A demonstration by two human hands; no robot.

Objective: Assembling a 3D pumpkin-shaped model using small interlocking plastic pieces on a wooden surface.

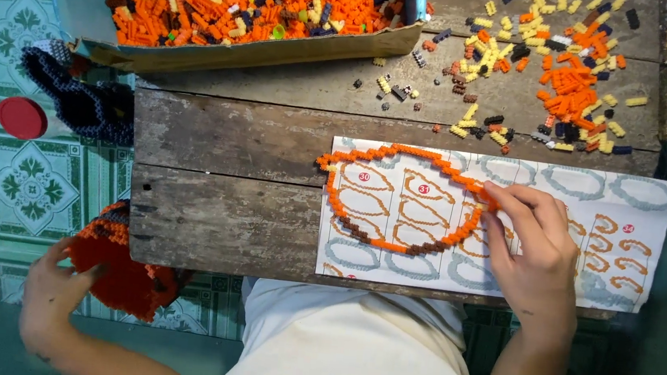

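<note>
A thin ring of small orange and brown bricks (pixel 397 202) lies on a printed instruction sheet (pixel 641 209) on the wooden table. My right hand (pixel 535 248) pinches the ring's right end with its fingertips. My left hand (pixel 54 295) is down below the table's left edge, gripping a chunky built piece of orange and dark bricks (pixel 126 269) held over the floor.
A cardboard box (pixel 240 52) full of mostly orange bricks sits at the table's far left. Loose yellow, orange and dark bricks (pixel 556 78) are scattered at the far right. A red lid (pixel 22 117) and a dark knitted thing (pixel 85 98) lie off the left edge over the tiled floor.
</note>
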